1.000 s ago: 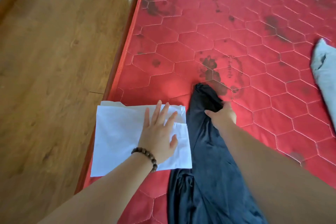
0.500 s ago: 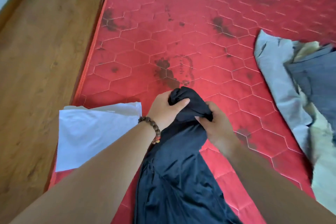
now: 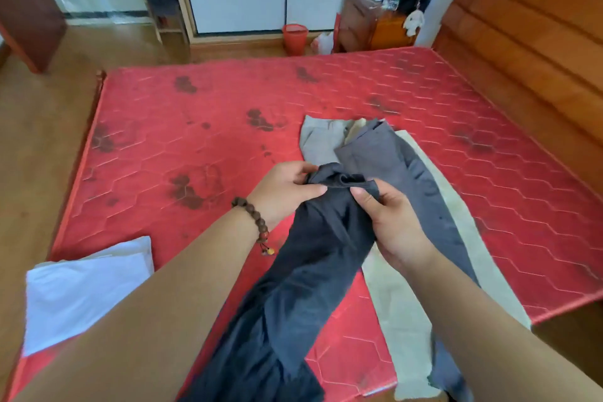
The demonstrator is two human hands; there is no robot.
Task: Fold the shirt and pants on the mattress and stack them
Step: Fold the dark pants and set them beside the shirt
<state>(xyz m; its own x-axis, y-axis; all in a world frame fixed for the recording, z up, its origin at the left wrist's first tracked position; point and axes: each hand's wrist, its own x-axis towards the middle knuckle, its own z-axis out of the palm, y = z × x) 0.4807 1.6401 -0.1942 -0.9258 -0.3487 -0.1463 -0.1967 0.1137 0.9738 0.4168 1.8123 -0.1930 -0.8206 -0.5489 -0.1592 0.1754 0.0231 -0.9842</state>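
Dark navy pants (image 3: 293, 287) hang lifted above the red mattress (image 3: 195, 127), their length trailing down toward me. My left hand (image 3: 284, 191), with a bead bracelet at the wrist, grips the bunched top end from the left. My right hand (image 3: 388, 222) pinches the same end from the right, thumb on top. A folded white shirt (image 3: 81, 290) lies flat at the mattress's near left corner, apart from both hands.
A pile of grey and beige garments (image 3: 411, 179) lies spread on the mattress to the right of the pants. Wooden floor runs along the left. A wooden headboard (image 3: 522, 42) rises at the right. A red bin (image 3: 294, 38) and a cabinet stand beyond the far edge.
Both hands have lifted the pants' bunched end off the mattress and up. My view has tilted up, so the whole mattress and room now show. The white shirt has not moved.
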